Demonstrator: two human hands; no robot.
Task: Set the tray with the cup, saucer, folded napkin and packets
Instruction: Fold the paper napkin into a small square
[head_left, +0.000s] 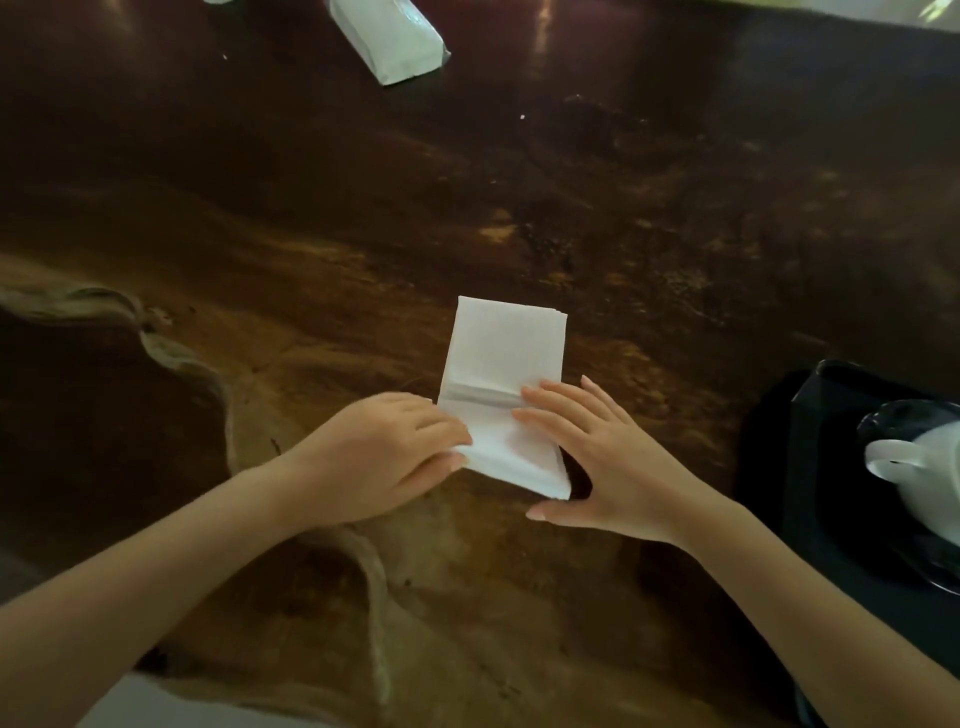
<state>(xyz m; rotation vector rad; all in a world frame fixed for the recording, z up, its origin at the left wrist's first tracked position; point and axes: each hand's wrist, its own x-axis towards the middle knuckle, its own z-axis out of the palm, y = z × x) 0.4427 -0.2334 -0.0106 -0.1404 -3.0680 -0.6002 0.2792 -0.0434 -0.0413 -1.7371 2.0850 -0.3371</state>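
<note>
Left hand (395, 452) and right hand (587, 457), fingers flat and open, pressing fold into napkin (504, 389) on table (675, 208); cup (924, 467) already on tray (810, 467) at right; napkin, packets not yet placed

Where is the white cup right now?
In the head view the white cup sits at the far right edge, on a dark saucer on the black tray, right of the napkin under both hands.
</note>
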